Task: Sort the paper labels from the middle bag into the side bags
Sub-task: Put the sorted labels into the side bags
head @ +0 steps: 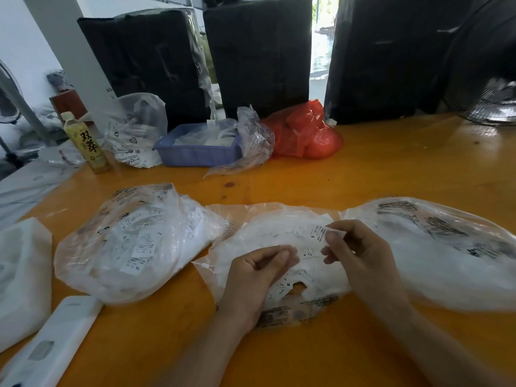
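**Supervisor:** Report hand status and label position.

**Operator:** I see the right hand point(360, 255) pinching one paper label point(321, 234) between thumb and fingertip, raised just above the middle bag point(282, 247). The label is marked "S". The left hand point(251, 277) rests on the middle bag with its fingers curled; I think it pinches the bag film or a label there, but the view is too blurred for me to confirm.

**Supervisor:** Where are the remaining labels?

**Operator:** Loose inside the middle bag, between the left bag point(125, 241) and the right bag point(435, 252) on the orange table point(391, 169). The left bag shows labels marked XL and L.

**Supervisor:** Handling notes?

**Operator:** I judge the labels to be very light, thin and limp. They will likely cling to each other and to the slick film. I recommend a fingertip pinch at one short edge, separating a single label before lifting. The bags are soft and will collapse, so the mouth needs holding open when dropping a label in.
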